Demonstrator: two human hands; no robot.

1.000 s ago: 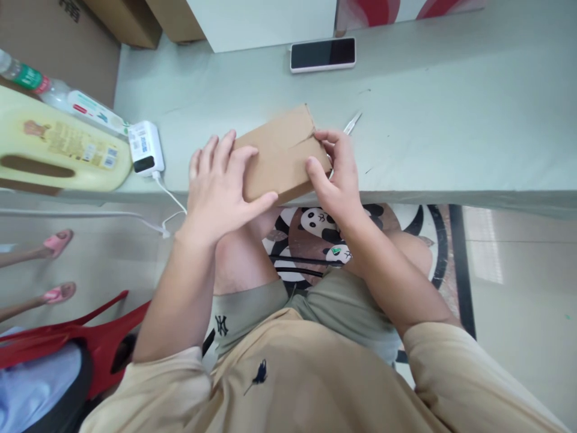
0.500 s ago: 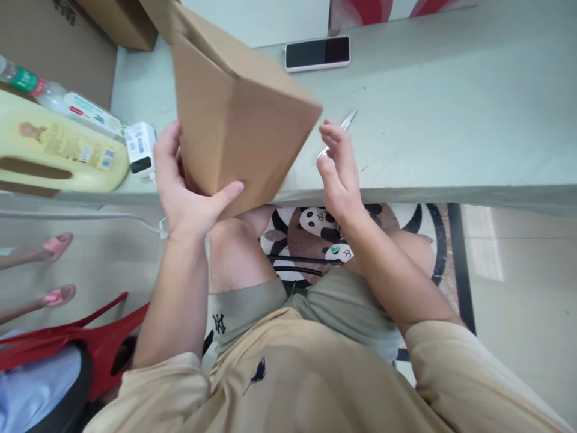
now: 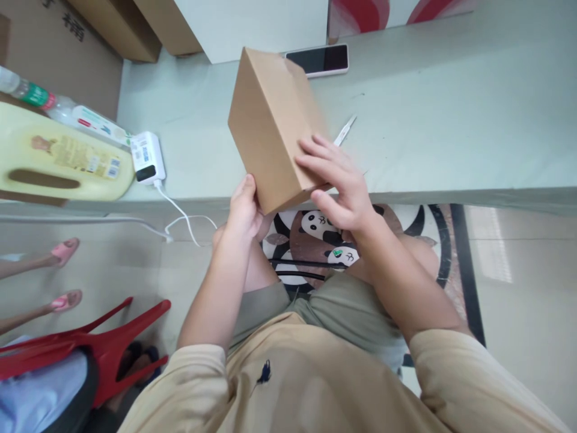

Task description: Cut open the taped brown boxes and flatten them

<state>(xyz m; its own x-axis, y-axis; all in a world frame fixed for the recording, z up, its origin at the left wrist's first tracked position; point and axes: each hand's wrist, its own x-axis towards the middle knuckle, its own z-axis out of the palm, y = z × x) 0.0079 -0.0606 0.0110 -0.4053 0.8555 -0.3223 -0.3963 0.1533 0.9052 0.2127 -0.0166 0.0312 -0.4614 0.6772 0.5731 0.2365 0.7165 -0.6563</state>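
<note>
A brown cardboard box (image 3: 270,126) is held up above the near edge of the pale green table (image 3: 451,132), tilted with one corner pointing toward me. My left hand (image 3: 243,210) grips its lower edge from below, thumb against the left face. My right hand (image 3: 338,177) lies on the right face with the fingers spread flat across the cardboard, steadying it. A thin metal tool (image 3: 345,129) lies on the table just behind the box, partly hidden by it.
A phone (image 3: 322,59) lies face up at the back. A white charger (image 3: 145,156) with cable, a yellow jug (image 3: 58,159) and a bottle (image 3: 27,91) sit at the left. Cardboard boxes (image 3: 112,24) stand behind. A red chair (image 3: 90,349) and another person's feet (image 3: 63,252) are at my left.
The box was lifted off the table and turned in my hands. My left hand shifted from its side to under it. My right hand, which had let go, is pressed on the right face.
</note>
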